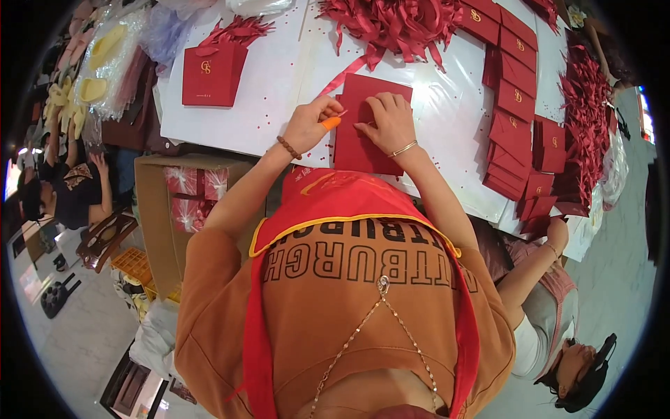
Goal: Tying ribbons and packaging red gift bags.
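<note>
Fingers [380, 112] of both hands press flat on red folder [366, 126].

Both forearms reach forward; the left hand [307, 126] pinches with fingertips, while the right hand [388, 122] presses flat, fingers spread.

- Floor [77, 335]: pale grey, smooth, glossy; shows lower left & far right.
- Large white glossy worktable [272, 84] fills upper centre; tiny red specks scattered on top.
- Open brown cardboard box [150, 209] on floor just beside table's near edge, left side.
- Dark brown wooden chair [105, 237] left of box.
- Orange plastic crate [132, 265] below chair, near box.
- Bright daylight at far left [12, 178] & far right rim [645, 115]; windows prob., can't tell.
- Light even, no hard shadows.
</note>
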Action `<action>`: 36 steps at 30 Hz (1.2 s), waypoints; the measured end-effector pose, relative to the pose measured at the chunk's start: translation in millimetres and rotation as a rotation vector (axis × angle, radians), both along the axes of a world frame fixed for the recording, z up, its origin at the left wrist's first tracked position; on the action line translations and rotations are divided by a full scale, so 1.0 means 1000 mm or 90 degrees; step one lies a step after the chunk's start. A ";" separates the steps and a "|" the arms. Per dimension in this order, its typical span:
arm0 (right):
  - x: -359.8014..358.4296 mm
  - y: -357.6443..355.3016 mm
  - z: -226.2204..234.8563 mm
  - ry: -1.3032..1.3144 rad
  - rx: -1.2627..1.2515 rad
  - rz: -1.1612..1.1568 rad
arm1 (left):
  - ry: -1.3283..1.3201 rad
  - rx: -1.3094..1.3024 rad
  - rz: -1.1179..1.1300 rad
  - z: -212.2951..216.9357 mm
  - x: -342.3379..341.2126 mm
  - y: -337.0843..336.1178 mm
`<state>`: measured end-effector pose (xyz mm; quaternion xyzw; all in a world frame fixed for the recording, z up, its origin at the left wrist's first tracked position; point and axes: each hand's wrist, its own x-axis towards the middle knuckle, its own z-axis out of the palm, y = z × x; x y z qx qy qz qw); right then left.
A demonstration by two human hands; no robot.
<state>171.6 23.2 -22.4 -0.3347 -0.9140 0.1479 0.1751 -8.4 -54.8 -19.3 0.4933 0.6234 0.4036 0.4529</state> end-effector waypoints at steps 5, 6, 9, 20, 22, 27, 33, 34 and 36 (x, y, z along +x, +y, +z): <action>0.011 0.018 0.000 -0.021 -0.279 -0.040 | -0.143 -0.144 0.064 -0.005 0.016 0.003; 0.014 0.023 -0.003 -0.020 -0.281 -0.043 | -0.136 -0.136 0.065 -0.006 0.020 0.005; 0.016 0.032 -0.002 -0.033 -0.483 -0.058 | -0.091 -0.114 0.051 -0.013 0.027 0.009; 0.024 0.034 -0.030 0.061 -0.601 -0.069 | -0.192 -0.119 -0.018 0.000 0.033 0.030; 0.024 0.034 -0.031 0.074 -0.599 -0.068 | -0.184 -0.164 -0.030 -0.003 0.034 0.028; 0.023 0.034 -0.024 0.034 -0.577 -0.075 | -0.172 -0.197 0.016 -0.008 0.029 0.030; 0.019 0.032 -0.011 0.002 -0.565 -0.078 | -0.023 -0.109 0.006 -0.002 0.039 0.028; 0.018 0.031 -0.009 0.002 -0.564 -0.079 | 0.072 -0.065 -0.009 -0.003 0.041 0.028; 0.018 0.030 -0.007 -0.008 -0.545 -0.086 | 0.184 -0.021 -0.033 -0.003 0.042 0.029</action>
